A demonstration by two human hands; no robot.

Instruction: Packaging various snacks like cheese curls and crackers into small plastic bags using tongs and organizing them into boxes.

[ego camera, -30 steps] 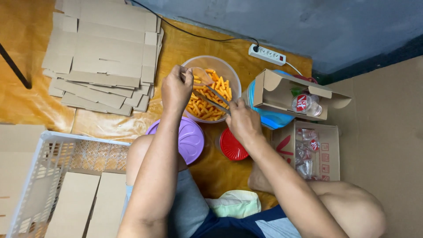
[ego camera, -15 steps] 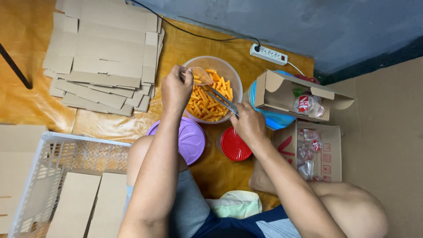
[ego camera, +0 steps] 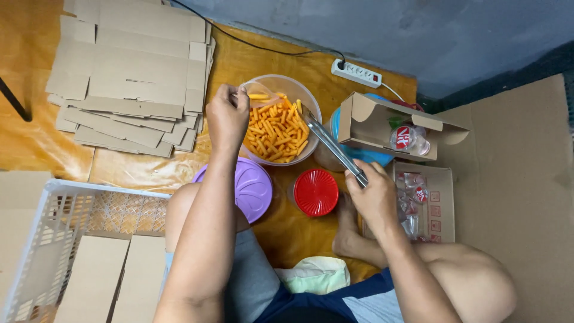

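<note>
Orange snack sticks (ego camera: pixel 276 130) are lying in the clear bowl (ego camera: pixel 311 107) on the floor. The metal tongs (ego camera: pixel 335 145), gripped by the right hand (ego camera: pixel 375 194), were drawn back to the rim, apparently empty. A small clear bag (ego camera: pixel 258 96) is pinched open by the left hand (ego camera: pixel 227 116), so one portion seems delivered.

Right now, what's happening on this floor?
A person sits on the floor. The left hand holds a small clear bag open over a clear bowl of orange snack sticks. The right hand grips metal tongs whose tips reach the bowl's edge. Flattened cardboard boxes lie nearby.
</note>
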